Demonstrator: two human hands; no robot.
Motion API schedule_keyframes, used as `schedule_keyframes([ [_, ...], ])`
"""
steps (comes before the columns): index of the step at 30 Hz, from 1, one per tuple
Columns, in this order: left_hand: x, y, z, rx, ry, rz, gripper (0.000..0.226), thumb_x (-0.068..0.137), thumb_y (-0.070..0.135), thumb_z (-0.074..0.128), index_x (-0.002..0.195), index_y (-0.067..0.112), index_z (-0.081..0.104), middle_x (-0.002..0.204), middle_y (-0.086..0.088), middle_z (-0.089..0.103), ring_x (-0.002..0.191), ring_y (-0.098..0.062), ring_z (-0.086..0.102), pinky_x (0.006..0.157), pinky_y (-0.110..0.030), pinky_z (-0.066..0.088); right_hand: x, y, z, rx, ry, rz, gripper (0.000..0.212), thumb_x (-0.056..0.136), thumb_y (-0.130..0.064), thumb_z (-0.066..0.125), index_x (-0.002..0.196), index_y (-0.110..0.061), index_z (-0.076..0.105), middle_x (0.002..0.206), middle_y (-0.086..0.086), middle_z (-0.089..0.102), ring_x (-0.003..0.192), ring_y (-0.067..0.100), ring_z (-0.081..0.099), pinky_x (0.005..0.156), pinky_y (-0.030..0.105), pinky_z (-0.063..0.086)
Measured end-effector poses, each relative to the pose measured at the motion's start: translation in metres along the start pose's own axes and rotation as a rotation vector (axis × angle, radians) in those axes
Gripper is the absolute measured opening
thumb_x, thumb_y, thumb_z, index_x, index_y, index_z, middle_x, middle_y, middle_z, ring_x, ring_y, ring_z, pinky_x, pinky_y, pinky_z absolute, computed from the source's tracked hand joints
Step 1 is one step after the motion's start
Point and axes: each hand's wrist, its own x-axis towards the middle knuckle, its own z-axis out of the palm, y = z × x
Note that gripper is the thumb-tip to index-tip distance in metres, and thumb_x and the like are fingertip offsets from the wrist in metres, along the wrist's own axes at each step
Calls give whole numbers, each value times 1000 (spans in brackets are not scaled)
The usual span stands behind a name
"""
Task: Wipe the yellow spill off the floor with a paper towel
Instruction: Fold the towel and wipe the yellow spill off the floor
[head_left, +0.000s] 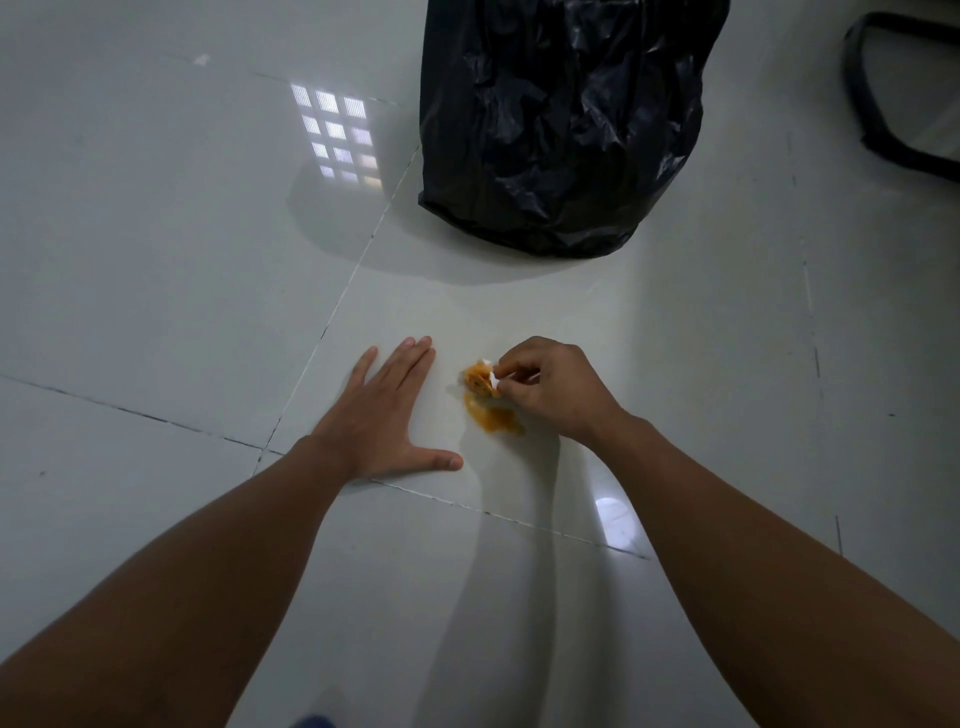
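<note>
- Glossy white floor tiles (182, 270) are reflecting a window; a crumpled black plastic bin bag (561, 130) is standing beyond.
- The left hand (384, 415) is lying flat, fingers straight, bracing.
- The right hand (550, 389) is pinching a small, stained white paper towel wad (485, 379) at the yellow-orange smear (493, 415).
- Risk: the saturated wad is likely spreading residue instead of lifting it, or fingers are getting soiled.

Tile floor (156, 260) w/ spill (493, 415), bag (561, 130)

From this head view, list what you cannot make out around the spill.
- Paper towel: mostly hidden inside the right hand; only a stained wad and a white corner show, so its size is unknown.
- Yellow spill: its right edge runs under the right hand.
- Black bag: top cut off by the frame edge; contents unseen.
- Black object at upper right: cut off, unidentifiable.
- Left hand: palm flat on the floor, its underside hidden.
</note>
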Motion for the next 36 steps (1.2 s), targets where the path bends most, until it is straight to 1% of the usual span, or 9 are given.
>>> schedule_keyframes([
  [4, 0, 0, 1, 2, 0, -2, 135, 64, 100, 33, 160, 12, -4, 170, 1, -8, 155, -12, -13, 126, -49, -1, 0, -6, 5, -49, -30, 29, 11, 84, -26, 73, 92, -18, 76, 99, -5, 69, 83, 10, 64, 72, 24, 56],
  [10, -1, 0, 0, 2, 11, 4, 133, 66, 100, 33, 160, 12, -3, 170, 1, -8, 155, -13, -12, 126, -50, 0, 1, -9, 8, -8, -3, 23, 22, 87, -20, 68, 108, -23, 70, 87, -4, 69, 76, 10, 65, 67, 24, 59],
  [15, -1, -1, 1, -5, 24, 3, 133, 66, 99, 35, 160, 12, -2, 170, 1, -7, 155, -12, -12, 126, -50, -1, 5, -9, 17, -164, 158, -28, 19, 88, -11, 60, 101, -14, 74, 92, 1, 61, 82, 16, 57, 69, 23, 46],
  [17, -1, -1, 3, -4, 33, 0, 134, 65, 100, 35, 160, 12, -1, 170, 2, -6, 155, -10, -12, 126, -49, -1, 5, -10, 19, -153, 198, -12, 25, 89, -8, 58, 109, -14, 71, 101, 2, 61, 84, 12, 55, 72, 21, 45],
  [20, -1, -1, 4, -2, 42, 1, 134, 65, 100, 33, 160, 12, 0, 170, 2, -5, 155, -10, -12, 126, -49, -1, 4, -12, 18, -107, 261, -27, 38, 87, -9, 57, 123, -15, 62, 116, 2, 58, 88, 10, 56, 79, 24, 53],
  [23, -2, -2, 4, -6, 46, 5, 133, 65, 101, 32, 160, 12, 1, 170, 1, -4, 155, -11, -11, 126, -50, 0, 4, -12, 15, -162, 150, -175, 40, 87, -19, 62, 127, -18, 62, 119, 2, 58, 102, 16, 55, 86, 28, 52],
  [25, -2, -2, 4, -9, 46, 7, 133, 65, 101, 32, 160, 12, 1, 170, 1, -4, 155, -11, -11, 126, -50, 0, 5, -12, 16, -257, 77, -268, 33, 90, -20, 63, 123, -17, 67, 117, 4, 62, 104, 21, 54, 86, 29, 48],
  [30, -2, -2, 5, -7, 48, 7, 133, 66, 101, 31, 160, 11, 1, 170, 1, -5, 155, -11, -12, 126, -49, 0, 12, -11, 25, -397, -8, -333, 23, 96, -18, 54, 107, -12, 73, 111, 6, 63, 100, 24, 55, 80, 31, 47],
  [36, -4, -2, 6, 5, 64, 9, 136, 66, 100, 32, 159, 8, 0, 170, -1, -4, 155, -12, -12, 126, -49, 1, 11, -13, 24, -332, -121, -354, 20, 93, -19, 58, 103, -12, 74, 103, 4, 61, 86, 20, 58, 74, 32, 50],
])
